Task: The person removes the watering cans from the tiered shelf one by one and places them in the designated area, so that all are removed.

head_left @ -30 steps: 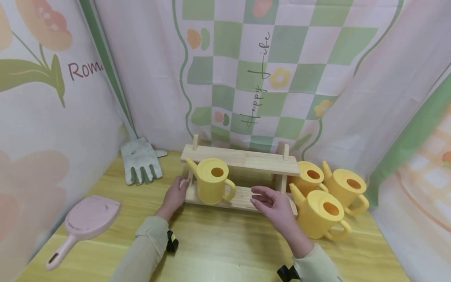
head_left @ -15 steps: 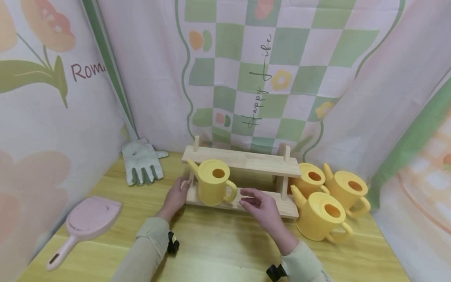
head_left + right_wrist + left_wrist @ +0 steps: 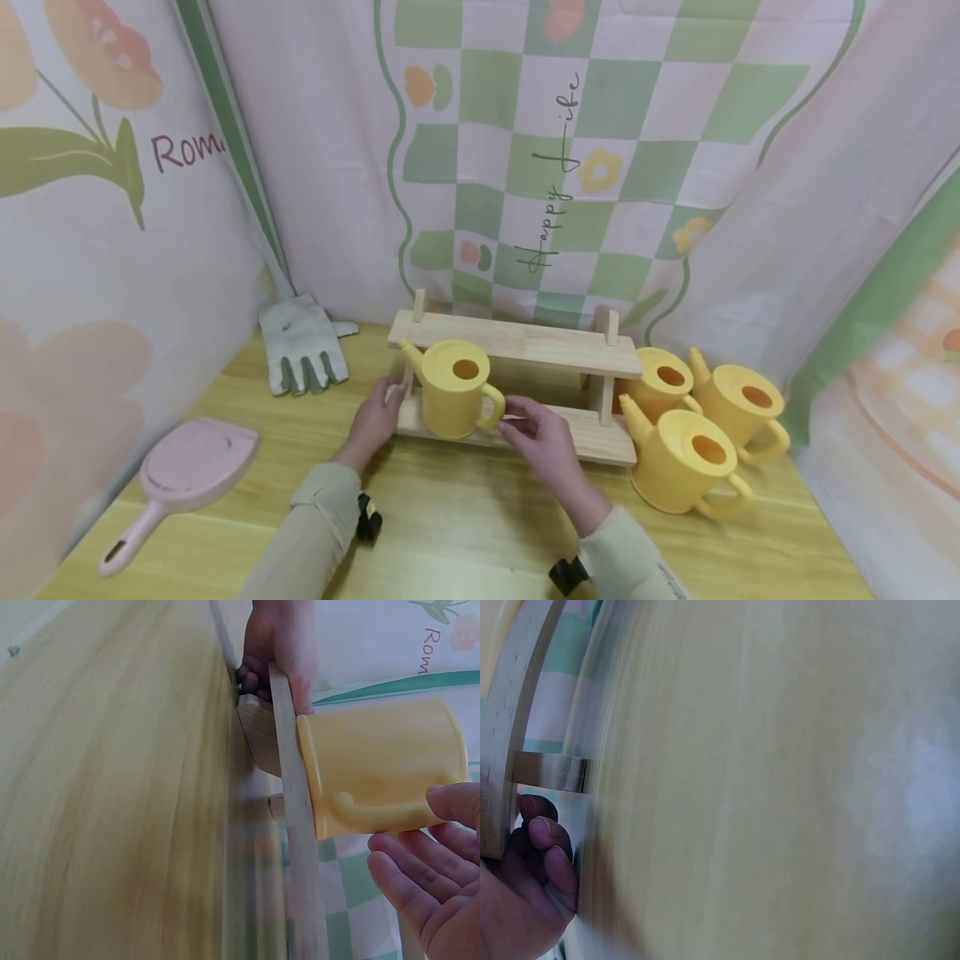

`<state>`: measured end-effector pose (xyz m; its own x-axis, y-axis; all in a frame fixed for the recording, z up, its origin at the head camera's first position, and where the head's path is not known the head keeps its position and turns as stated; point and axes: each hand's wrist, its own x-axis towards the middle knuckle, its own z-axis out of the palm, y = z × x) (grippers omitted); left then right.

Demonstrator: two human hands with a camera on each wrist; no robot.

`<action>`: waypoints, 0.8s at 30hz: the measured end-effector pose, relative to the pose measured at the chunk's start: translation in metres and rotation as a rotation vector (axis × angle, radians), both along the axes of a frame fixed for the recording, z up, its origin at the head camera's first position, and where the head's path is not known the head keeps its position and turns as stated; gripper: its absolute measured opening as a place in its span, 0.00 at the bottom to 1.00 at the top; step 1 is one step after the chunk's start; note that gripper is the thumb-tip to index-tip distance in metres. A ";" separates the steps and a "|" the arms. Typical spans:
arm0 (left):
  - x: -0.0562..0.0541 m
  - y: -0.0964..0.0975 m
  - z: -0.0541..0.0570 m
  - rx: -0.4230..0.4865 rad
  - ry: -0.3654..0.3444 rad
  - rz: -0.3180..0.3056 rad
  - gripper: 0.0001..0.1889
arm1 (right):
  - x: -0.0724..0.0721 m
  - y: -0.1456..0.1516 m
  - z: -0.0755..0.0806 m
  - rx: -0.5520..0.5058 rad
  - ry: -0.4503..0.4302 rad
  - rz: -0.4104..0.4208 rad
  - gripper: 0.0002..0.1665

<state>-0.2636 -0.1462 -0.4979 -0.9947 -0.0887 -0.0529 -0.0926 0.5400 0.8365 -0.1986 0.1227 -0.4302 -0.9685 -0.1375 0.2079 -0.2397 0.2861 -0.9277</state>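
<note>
A small two-tier wooden shelf (image 3: 517,335) stands on the table. On its lower board, toward the left end, sits a yellow watering can (image 3: 452,400) with its spout to the left and handle to the right. My left hand (image 3: 375,417) grips the left end of the lower board; the left wrist view shows its fingers (image 3: 549,832) curled beneath the board. My right hand (image 3: 546,437) is at the can's handle (image 3: 382,816), fingers loosely bent. In the right wrist view its thumb (image 3: 452,802) overlaps the handle, with the other fingers just beyond it.
Right of the shelf, three more yellow watering cans stand close together: a front one (image 3: 682,458), a back one (image 3: 742,400) and one partly behind the shelf (image 3: 656,379). A pink dustpan (image 3: 197,462) and a grey-white glove (image 3: 303,343) lie at left. Printed curtains surround the table.
My right hand has moved left along the shelf's front until its fingertips reach the watering can's handle. The left hand stays on the shelf's left end.
</note>
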 end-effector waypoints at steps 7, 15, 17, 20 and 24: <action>0.000 0.000 0.000 0.009 0.002 -0.002 0.29 | -0.003 -0.005 -0.003 -0.008 0.043 -0.018 0.17; 0.001 0.000 0.000 0.001 0.019 -0.005 0.30 | -0.005 -0.007 -0.006 0.022 0.082 -0.035 0.14; 0.002 0.000 0.000 0.002 0.021 -0.003 0.30 | -0.005 -0.007 -0.007 0.034 0.094 -0.038 0.14; 0.002 0.000 0.000 0.003 0.022 -0.001 0.29 | -0.005 -0.008 -0.008 0.049 0.121 -0.038 0.13; 0.002 0.000 0.000 -0.004 0.022 0.000 0.30 | -0.006 -0.007 -0.012 0.055 0.169 -0.032 0.14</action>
<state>-0.2613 -0.1464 -0.4982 -0.9956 -0.0889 -0.0306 -0.0743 0.5434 0.8362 -0.2042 0.1161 -0.4420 -0.9246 -0.1224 0.3607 -0.3804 0.3454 -0.8579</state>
